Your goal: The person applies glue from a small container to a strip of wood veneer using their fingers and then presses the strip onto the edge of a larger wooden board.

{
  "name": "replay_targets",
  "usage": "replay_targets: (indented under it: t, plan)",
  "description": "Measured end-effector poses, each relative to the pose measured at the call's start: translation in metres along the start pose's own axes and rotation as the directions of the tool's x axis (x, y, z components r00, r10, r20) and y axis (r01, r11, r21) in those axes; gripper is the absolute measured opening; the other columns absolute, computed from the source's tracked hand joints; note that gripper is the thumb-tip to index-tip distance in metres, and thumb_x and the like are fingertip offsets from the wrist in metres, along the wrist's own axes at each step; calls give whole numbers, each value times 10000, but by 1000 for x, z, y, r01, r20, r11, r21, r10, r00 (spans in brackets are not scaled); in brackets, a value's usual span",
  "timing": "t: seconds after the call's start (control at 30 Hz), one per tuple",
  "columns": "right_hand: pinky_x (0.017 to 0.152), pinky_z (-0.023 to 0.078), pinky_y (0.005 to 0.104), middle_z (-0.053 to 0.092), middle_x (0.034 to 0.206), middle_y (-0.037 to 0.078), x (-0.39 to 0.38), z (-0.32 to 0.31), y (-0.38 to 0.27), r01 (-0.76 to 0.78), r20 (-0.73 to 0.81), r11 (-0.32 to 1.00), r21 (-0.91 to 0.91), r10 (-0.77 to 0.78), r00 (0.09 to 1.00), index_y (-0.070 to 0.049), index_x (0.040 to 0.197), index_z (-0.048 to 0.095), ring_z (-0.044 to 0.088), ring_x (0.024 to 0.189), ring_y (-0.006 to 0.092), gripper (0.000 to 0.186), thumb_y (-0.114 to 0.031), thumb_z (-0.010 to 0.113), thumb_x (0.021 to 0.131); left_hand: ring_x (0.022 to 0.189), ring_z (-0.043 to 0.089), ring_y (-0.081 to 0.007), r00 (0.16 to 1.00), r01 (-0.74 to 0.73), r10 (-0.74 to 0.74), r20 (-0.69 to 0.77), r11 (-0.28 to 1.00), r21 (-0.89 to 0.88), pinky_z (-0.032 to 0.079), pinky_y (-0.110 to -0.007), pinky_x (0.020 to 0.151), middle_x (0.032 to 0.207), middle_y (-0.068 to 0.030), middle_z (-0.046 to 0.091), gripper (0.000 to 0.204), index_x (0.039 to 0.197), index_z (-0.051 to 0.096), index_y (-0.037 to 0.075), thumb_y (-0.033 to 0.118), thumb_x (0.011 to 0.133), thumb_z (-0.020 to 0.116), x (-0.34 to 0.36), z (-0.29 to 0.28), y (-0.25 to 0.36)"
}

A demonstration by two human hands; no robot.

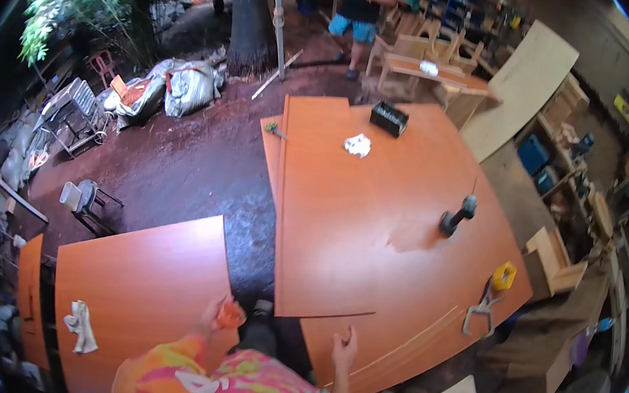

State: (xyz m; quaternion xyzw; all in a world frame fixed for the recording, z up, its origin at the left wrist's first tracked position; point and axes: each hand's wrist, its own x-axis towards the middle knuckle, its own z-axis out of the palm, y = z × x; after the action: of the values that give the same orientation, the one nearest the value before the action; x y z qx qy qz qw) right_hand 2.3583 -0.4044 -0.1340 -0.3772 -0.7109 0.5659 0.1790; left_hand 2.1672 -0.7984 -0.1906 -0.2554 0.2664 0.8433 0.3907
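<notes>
My left hand (214, 312) is closed on a small orange-red thing (232, 315), too blurred to name, by the right edge of a reddish-brown wooden panel (143, 270). To the right, my right hand (344, 347) holds nothing, its fingers apart above the near part of a large stack of matching panels (339, 254). Close by that hand, a long thin strip (406, 347) lies along the panel. A metal locking clamp (481, 316) and a yellow round object (504, 275) rest near the right edge. Farther back, a cordless drill (458, 215) stands upright on its base.
On the far part of the stack are a black box (389, 118) and a crumpled white wad (357, 145). White cloth (81, 327) lies on the left panel. A stool (89, 202) and filled sacks (191, 89) stand left. Another person (361, 8) stands beyond, near wooden chairs (424, 50).
</notes>
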Motion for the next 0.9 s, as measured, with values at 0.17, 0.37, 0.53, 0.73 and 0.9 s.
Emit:
replay_targets:
  t: [0.17,0.37,0.53,0.73,0.9]
  plan:
    - [599,476,279,600,788,21,-38,98,-6,-179,-82,982,65,184,979,-14,1486,521,566,665,112,591,-178,735,961,1022,705,-301,998,54,-53,-20,998,23,584,-523,937,1092,-115,718,367,1187,641,71,405,1036,634,104,17,129]
    - [537,453,230,633,869,48,-12,141,-42,-304,-47,921,244,324,945,-42,1554,406,572,643,94,616,-138,679,1011,1101,688,-330,990,58,-15,-138,946,319,557,-572,984,1209,-142,688,462,1347,557,92,447,1054,587,134,108,216]
    - [536,444,227,617,852,37,22,158,-76,-283,-75,829,482,361,930,-33,1547,408,559,644,87,601,-118,673,1015,1127,679,-329,991,74,-25,-135,925,372,537,-586,1016,1221,-143,689,478,1354,564,100,463,1045,598,142,127,241]
    - [563,455,233,607,824,20,52,232,-66,-308,-89,862,403,372,924,-11,1518,446,554,650,86,583,-101,691,997,1080,686,-344,990,39,3,-140,954,296,557,-578,969,1161,-148,705,421,1253,637,100,459,1032,628,156,116,298]
    - [605,484,254,637,796,5,105,302,-75,-212,-175,954,211,250,952,12,1462,530,585,694,88,594,-121,763,932,1087,690,-361,996,87,-81,-37,977,193,547,-578,988,1160,-171,708,458,1303,600,80,462,1055,555,205,90,390]
